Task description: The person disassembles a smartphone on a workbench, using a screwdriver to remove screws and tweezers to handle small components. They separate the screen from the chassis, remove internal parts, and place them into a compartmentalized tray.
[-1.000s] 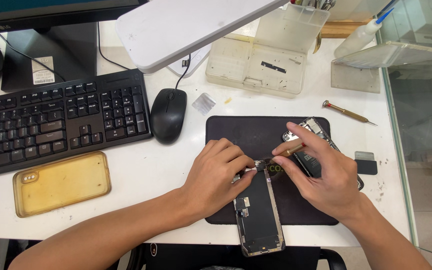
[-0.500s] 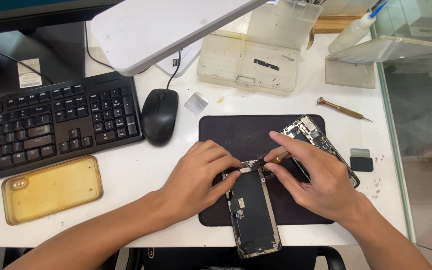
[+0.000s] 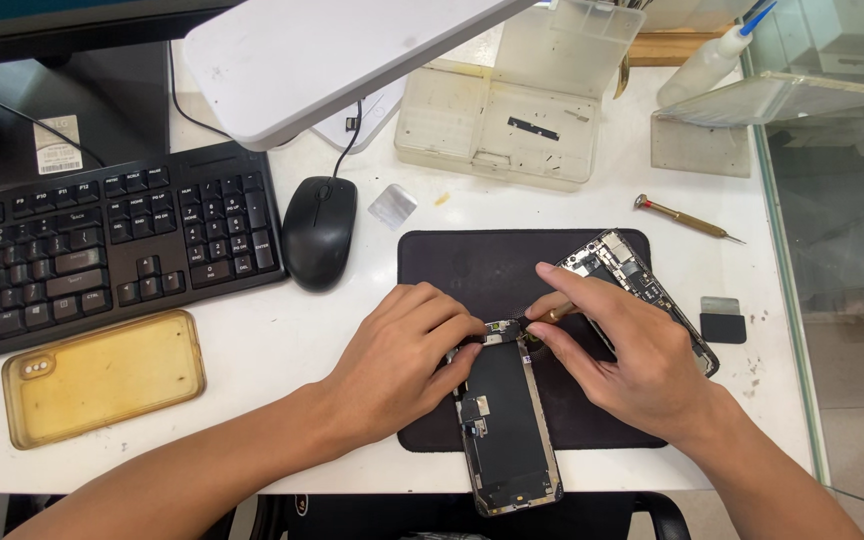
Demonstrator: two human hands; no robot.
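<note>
The left hand (image 3: 407, 350) pinches the top edge of the detached black phone screen panel (image 3: 507, 425), steadying it on the black rubber mat (image 3: 472, 265). The right hand (image 3: 627, 350), at three o'clock, clenches a brown-handled small screwdriver (image 3: 552, 313) tip-down there. Both rest on the white table (image 3: 282, 330); the opened phone body (image 3: 632, 280) lies behind.

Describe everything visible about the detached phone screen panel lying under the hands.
The detached phone screen panel is a long, thin rectangle, dark and glossy with a pale metallic edge, lying back side up. Small components and flex parts show at its top end and left side. It lies flat, tilted slightly, its upper part on the black rectangular work mat and its lower end past the white table's front edge. The left hand pinches its top left corner; the right hand works a slim brown-handled tool at its top edge.
</note>
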